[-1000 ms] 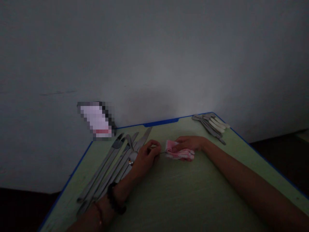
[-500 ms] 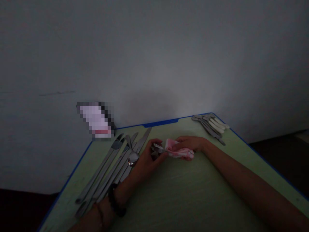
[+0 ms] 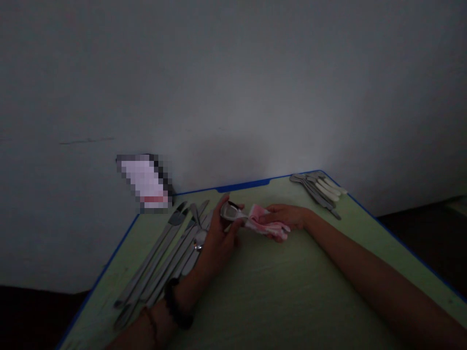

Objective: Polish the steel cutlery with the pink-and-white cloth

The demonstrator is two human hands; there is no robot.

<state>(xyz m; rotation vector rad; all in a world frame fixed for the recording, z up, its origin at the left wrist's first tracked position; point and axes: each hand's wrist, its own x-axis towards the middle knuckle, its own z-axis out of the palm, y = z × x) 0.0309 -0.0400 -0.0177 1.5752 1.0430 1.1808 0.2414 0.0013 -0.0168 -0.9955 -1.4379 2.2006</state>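
Observation:
My left hand point(image 3: 219, 243) grips a shiny metal spoon point(image 3: 229, 211) near its bowl, which faces up toward me between thumb and fingers. Around the spoon's handle is a pink-and-white cloth point(image 3: 269, 227), bunched up, with my right hand point(image 3: 290, 215) closed on it from the far side. The handle's far end is hidden in the cloth. Just left of my left hand, another metal spoon point(image 3: 199, 237) lies on top of several long table knives point(image 3: 168, 262), partly covered by my wrist.
A pale green table point(image 3: 292, 291) with a blue edge stands against a grey wall point(image 3: 233, 87). At its far right corner lies a pile of spoons and other cutlery point(image 3: 314, 189), some white-handled. A blurred-out upright device point(image 3: 144, 182) leans at the far left corner.
My left hand has turned and shifted slightly left, so the spoon's bowl now shows more plainly. The cloth and my right hand have moved a little left.

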